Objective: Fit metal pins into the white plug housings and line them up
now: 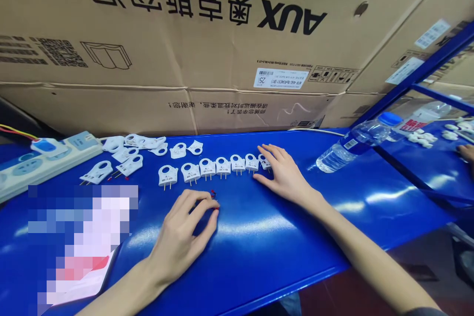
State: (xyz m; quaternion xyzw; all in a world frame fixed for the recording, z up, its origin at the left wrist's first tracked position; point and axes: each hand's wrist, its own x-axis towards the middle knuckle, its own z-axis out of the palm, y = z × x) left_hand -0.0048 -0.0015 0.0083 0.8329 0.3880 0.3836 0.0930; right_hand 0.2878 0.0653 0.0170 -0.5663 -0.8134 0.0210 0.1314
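**Blue counter (255,252) holds seven ring-topped two-pin plugs (168,177) before an AUX carton (218,49)**

Cardboard fills the background, its print upside down: "AUX", the Chinese characters 奥克斯空调 and, lower, a white label (281,78) where "KFR-46G" and "25" can be read. What the carton contains is hidden. On the right, a plastic bottle (355,142) with a blue cap (390,118) holds clear liquid in its lower part; whether it stands upright I cannot tell. Beyond it, past a blue metal post (411,69), is another bottle with a red label.

Seven white plugs form a row along the counter, prongs toward the person. More ring-topped pieces (124,153) lie loosely near a power strip (22,175) at left. The left hand (181,232) is closed, fingertips pinching a small red-tipped component (217,207) in front of the row. The right hand (287,175) has thumb and fingers around the row's rightmost plug; whether it grips, I cannot tell.
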